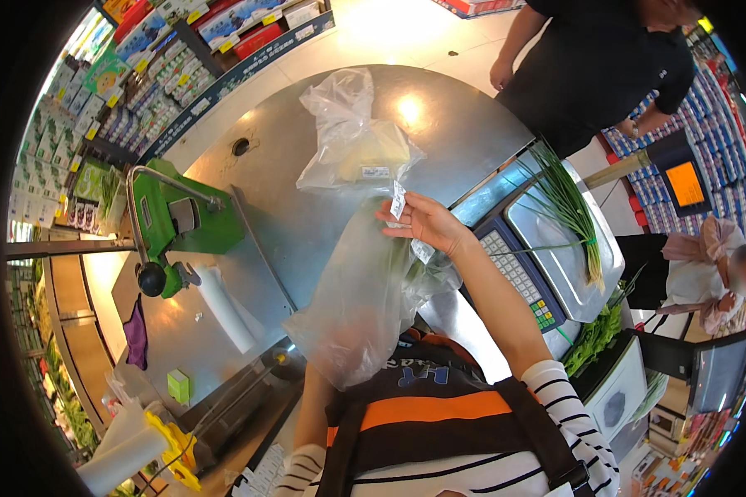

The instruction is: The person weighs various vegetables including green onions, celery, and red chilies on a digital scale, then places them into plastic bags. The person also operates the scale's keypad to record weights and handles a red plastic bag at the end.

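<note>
Orange-striped apron closest, lettered at chest. Right hand pinches a white label at the far end of a translucent bag, near side of worktop. Left hand veiled by film; cannot tell its grip. Risk: slack film could crease the label. Bagged pale block beyond also labelled; print too small to read.

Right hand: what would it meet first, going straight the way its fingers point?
Probably the nearer translucent plastic bag, just left of the right hand, though depth is unclear.
</note>
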The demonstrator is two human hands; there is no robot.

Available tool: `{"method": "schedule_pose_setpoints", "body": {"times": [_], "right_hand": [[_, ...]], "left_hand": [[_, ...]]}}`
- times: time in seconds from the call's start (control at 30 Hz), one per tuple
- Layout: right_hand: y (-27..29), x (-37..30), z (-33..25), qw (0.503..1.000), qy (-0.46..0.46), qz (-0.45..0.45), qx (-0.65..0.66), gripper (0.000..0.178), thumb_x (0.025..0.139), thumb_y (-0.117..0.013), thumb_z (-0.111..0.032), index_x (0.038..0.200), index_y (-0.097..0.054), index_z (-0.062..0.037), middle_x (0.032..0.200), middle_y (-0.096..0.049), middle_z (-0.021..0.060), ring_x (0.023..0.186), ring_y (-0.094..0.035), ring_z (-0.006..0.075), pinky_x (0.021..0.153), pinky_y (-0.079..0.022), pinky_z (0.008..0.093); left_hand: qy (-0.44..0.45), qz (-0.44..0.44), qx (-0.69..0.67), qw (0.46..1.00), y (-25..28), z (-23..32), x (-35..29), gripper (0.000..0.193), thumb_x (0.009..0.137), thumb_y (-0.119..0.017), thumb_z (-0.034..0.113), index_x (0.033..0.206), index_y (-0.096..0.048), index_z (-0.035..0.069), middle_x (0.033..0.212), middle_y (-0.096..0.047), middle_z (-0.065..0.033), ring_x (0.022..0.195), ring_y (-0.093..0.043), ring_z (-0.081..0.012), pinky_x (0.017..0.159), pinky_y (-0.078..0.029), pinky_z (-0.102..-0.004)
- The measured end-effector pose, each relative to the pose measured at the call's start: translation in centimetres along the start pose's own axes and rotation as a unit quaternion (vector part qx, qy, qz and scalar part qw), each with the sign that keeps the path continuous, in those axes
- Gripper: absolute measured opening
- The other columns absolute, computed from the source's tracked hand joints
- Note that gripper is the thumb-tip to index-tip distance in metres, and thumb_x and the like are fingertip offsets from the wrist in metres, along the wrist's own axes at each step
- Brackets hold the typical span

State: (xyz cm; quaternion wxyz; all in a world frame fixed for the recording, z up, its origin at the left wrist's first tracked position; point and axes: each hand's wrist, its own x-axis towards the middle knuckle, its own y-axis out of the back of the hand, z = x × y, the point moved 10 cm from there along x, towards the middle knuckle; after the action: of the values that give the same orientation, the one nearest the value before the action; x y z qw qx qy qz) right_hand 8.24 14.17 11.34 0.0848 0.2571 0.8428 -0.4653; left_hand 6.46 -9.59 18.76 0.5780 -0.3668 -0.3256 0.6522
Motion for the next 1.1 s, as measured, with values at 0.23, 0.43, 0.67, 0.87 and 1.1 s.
{"method": "schedule_pose_setpoints", "body": {"times": [0.23,0.43,0.67,0.87,1.1], "right_hand": [[2.3,0.5,-0.8,0.992,-0.023,0.028,-0.118,0.029,0.098,-0.044,-0.026,0.116,-0.050,-0.0032,0.113,-0.059,0.0116,0.112,-0.057,0.0269,0.090,-0.051,0.0450],[2.4,0.5,-0.3,0.944,-0.081,-0.006,-0.321,0.026,0.097,-0.048,-0.032,0.109,-0.053,-0.0097,0.107,-0.057,0.0047,0.101,-0.055,0.0129,0.083,-0.052,0.0334],[0.7,2.8,-0.6,0.839,0.000,-0.048,-0.542,0.026,0.093,-0.052,-0.030,0.102,-0.057,-0.0061,0.111,-0.045,0.0087,0.103,-0.046,0.0182,0.091,-0.040,0.0308],[0.2,4.5,0.3,0.767,0.079,-0.064,-0.633,0.027,0.085,-0.061,-0.031,0.096,-0.059,-0.0057,0.113,-0.044,0.0123,0.108,-0.042,0.0287,0.095,-0.036,0.0359],[-1.1,3.3,1.0,0.659,0.150,0.058,-0.735,0.038,0.074,-0.071,-0.032,0.100,-0.057,-0.0070,0.115,-0.045,0.0119,0.109,-0.043,0.0332,0.091,-0.036,0.0424]], "left_hand": [[0.017,0.150,-0.068,0.986,5.9,-1.4,12.9,0.055,0.090,-0.046,0.049,0.135,-0.033,0.020,0.125,-0.046,-0.0178,0.116,-0.046,-0.0343,0.098,-0.037,-0.0536],[0.015,0.168,-0.120,0.978,7.8,-1.8,17.8,0.061,0.092,-0.034,0.059,0.144,-0.019,0.031,0.138,-0.037,-0.0191,0.127,-0.039,-0.0353,0.104,-0.031,-0.0554],[-0.096,0.057,0.151,0.982,7.9,-1.1,18.0,0.063,0.092,-0.029,0.063,0.145,-0.019,0.030,0.147,-0.028,-0.0152,0.134,-0.031,-0.0347,0.110,-0.020,-0.0569],[-0.030,0.111,-0.274,0.955,8.0,-2.2,18.0,0.062,0.092,-0.031,0.063,0.142,-0.028,0.026,0.145,-0.031,-0.0148,0.133,-0.032,-0.0339,0.109,-0.022,-0.0554],[-0.027,0.105,-0.257,0.960,9.6,-2.6,17.8,0.066,0.090,-0.035,0.065,0.137,-0.034,0.018,0.141,-0.037,-0.0134,0.129,-0.038,-0.0301,0.104,-0.032,-0.0512]]}}
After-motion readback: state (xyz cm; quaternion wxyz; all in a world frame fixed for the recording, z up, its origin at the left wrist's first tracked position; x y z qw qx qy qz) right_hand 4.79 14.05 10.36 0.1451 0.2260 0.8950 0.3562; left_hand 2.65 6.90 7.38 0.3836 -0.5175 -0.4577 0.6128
